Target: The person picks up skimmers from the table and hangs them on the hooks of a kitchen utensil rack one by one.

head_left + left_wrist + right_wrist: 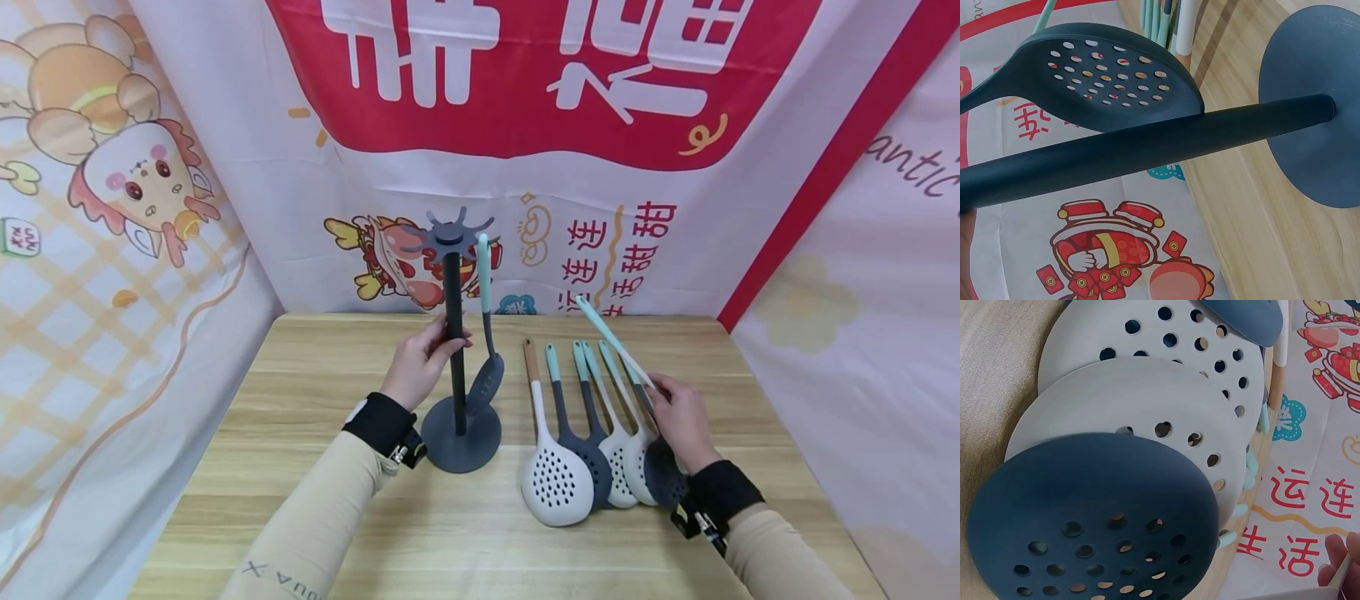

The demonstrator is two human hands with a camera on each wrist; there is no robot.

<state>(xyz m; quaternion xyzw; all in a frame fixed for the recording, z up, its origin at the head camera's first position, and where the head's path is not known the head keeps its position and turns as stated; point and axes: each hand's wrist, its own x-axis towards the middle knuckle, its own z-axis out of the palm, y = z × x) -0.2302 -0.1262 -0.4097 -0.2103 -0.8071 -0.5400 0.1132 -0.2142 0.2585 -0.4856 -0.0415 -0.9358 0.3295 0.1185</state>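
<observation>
While the dark pole (453,333) of the utensil stand (460,433) is gripped by the left hand (422,360), with fingers curled around it, the stand's round base rests upright on the wooden desk (315,392). From one hook at the stand's top a dark slotted spoon (486,379) with a mint handle is hung, just beside the pole. To the right, a row of overlapping skimmers (592,450), white and dark, is laid on the desk. One mint-handled utensil (611,342) is pinched by the right hand (678,421), its handle tilted up off the desk above the row.
</observation>
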